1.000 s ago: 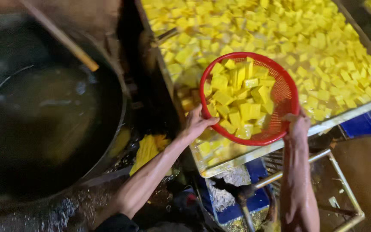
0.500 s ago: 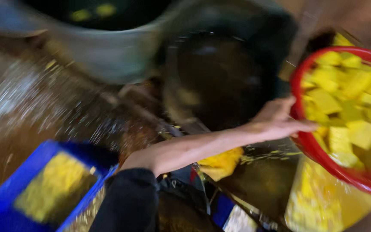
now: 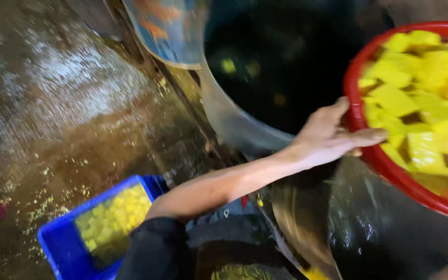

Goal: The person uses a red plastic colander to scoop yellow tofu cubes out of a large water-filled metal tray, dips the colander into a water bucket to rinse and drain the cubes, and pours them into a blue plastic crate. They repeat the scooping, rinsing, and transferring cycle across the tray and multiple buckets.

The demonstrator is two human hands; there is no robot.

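My left hand (image 3: 329,136) grips the left rim of a red plastic basket (image 3: 369,155) at the right edge of the head view. The basket is full of yellow cubes (image 3: 421,98), likely tofu. It hangs beside a large dark vat (image 3: 281,67) of liquid with a few yellow bits floating in it. My right hand is out of the picture.
A blue crate (image 3: 68,249) holding yellow cubes sits on the wet, littered floor (image 3: 79,103) at lower left. A grey metal rim (image 3: 224,119) edges the vat, and a blue and orange object (image 3: 167,31) lies at the top.
The view has swung left from the tray of cubes to the vat and floor. The basket has travelled with my left hand and now sits closer and larger at the right.
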